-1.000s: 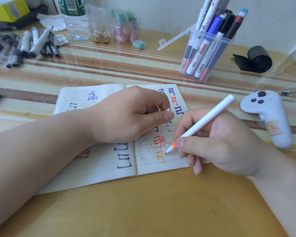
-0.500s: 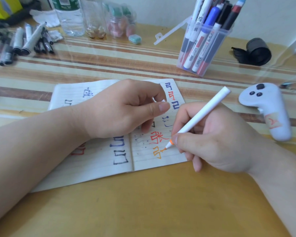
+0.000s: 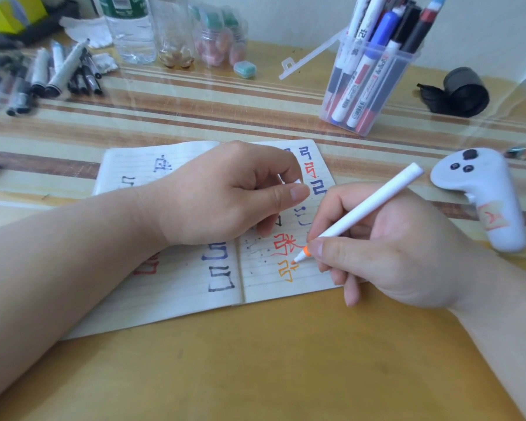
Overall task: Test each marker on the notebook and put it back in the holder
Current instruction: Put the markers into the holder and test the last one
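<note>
Head: marker [image 3: 368, 205] pinched in right fingers [image 3: 334, 250], tip touching notebook [image 3: 176, 287].

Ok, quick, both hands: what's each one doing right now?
Left hand: curled, pinching a small white piece, probably a cap.
Right hand: holding the white marker, tip on the notebook.

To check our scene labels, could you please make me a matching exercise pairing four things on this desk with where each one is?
1 orange-tipped marker
2 clear holder
3 white controller
4 loose markers

A far left, lying in a heap
B beyond the notebook, full of markers
C right of the notebook, lying flat
D in the right hand, tip on the page

Pairs: 1-D, 2-B, 3-C, 4-A
</note>
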A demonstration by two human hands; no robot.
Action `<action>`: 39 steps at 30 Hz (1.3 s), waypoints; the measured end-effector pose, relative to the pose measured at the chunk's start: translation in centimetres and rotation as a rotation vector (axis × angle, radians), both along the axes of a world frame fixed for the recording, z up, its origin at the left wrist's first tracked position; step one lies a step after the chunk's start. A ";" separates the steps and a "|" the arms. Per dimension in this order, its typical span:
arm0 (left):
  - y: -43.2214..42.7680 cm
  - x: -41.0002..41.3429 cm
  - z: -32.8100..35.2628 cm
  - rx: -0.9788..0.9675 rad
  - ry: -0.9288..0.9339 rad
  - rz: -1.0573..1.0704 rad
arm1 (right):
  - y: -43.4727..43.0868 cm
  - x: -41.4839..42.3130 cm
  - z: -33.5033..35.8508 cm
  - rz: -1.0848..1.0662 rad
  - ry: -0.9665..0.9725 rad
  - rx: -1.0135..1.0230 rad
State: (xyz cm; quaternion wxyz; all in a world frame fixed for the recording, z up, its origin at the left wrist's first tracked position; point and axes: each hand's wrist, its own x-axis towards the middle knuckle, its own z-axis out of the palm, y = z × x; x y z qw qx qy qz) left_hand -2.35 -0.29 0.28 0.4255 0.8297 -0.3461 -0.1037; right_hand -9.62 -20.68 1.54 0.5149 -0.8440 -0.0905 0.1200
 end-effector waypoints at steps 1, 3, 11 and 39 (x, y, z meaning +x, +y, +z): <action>0.0 0.0 0.0 0.003 -0.005 -0.002 | 0.0 0.0 0.0 0.003 -0.002 -0.009; -0.1 0.0 0.0 0.006 -0.011 -0.005 | -0.1 0.0 0.1 0.004 -0.011 -0.027; -0.1 0.0 0.0 0.002 -0.007 0.004 | 0.0 -0.1 0.4 0.052 -0.001 -0.055; -0.2 0.0 0.0 0.028 -0.056 -0.014 | 0.2 0.2 0.4 0.022 -0.011 -0.069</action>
